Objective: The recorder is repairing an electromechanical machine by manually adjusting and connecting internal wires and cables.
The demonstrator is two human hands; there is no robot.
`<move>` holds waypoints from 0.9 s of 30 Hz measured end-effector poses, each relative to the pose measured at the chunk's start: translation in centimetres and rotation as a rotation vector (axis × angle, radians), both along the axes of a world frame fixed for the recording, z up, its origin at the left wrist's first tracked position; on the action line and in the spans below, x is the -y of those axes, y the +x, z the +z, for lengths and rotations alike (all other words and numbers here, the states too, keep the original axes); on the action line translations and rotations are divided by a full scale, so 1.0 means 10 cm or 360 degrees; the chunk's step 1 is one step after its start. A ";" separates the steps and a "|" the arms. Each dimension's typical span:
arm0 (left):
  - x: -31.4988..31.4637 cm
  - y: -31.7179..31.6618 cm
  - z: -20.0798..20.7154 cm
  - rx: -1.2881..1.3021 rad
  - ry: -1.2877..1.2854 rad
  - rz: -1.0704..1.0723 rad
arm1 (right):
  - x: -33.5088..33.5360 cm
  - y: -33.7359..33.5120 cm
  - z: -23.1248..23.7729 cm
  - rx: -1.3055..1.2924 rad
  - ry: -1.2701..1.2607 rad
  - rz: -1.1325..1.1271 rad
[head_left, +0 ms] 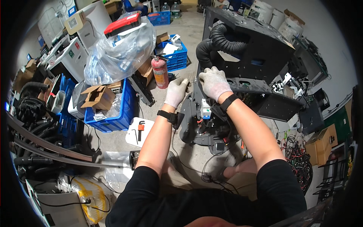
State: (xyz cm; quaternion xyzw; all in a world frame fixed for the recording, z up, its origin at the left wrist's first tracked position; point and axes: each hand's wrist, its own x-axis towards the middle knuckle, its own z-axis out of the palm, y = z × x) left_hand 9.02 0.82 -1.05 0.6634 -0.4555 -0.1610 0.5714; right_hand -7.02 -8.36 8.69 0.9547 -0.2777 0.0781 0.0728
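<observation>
The left hand point(176, 92), in a white cloth glove, is at the left side of a low black machine base with a rounded edge point(188, 130). Its fingers are curled in, and I cannot tell if they hold anything. The right hand point(214, 82), in the same kind of glove, is bent like a fist at the back of the base, close to a big black box-shaped body point(270, 51). I cannot tell what is inside that fist (its fingers curl away from view).

The black base sits on the grey floor in front of the person, just past their feet. A small white and blue block point(205, 109) is on top of it, between the two arms. A fat black bendy hose with ridges point(227, 36) curls on the big black body.

To the left, an orange and black key tool holder point(141, 128) lies on a flat white board point(131, 139). Farther back stands a red metal fire extinguisher point(159, 68). Near it is a deep blue plastic crate point(113, 125) with an open brown cardboard box point(98, 100) on top.
</observation>
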 end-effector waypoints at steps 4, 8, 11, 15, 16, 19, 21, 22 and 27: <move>0.10 0.27 -0.25 -0.1693 0.0132 -0.0612 | -0.07 0.06 0.00 0.0017 -0.0004 0.0026; -0.09 -0.02 0.07 0.0294 -0.0342 0.0055 | -0.01 0.02 -0.01 0.0041 0.0003 0.0029; -0.20 0.12 0.03 0.0582 -0.0300 0.0112 | -0.03 0.05 -0.02 0.0057 -0.0003 0.0041; -0.19 0.09 0.07 0.0602 -0.0337 0.0093 | -0.01 0.03 -0.02 0.0055 0.0006 0.0018; -0.18 0.10 0.05 0.0605 -0.0336 0.0097 | -0.01 0.03 -0.02 0.0058 0.0006 0.0023; -0.09 0.13 -0.06 0.0797 -0.0362 0.0106 | -0.01 0.02 -0.03 0.0067 0.0001 0.0028; -0.01 0.09 -0.15 0.0676 -0.0314 0.0164 | 0.00 0.01 -0.03 0.0055 -0.0010 0.0037; 0.06 0.11 -0.23 0.0680 -0.0313 0.0172 | -0.01 0.03 -0.03 0.0058 -0.0010 0.0045; 0.04 -0.08 0.12 -0.1157 0.0048 -0.0197 | 0.00 -0.02 -0.01 0.0027 0.0012 0.0014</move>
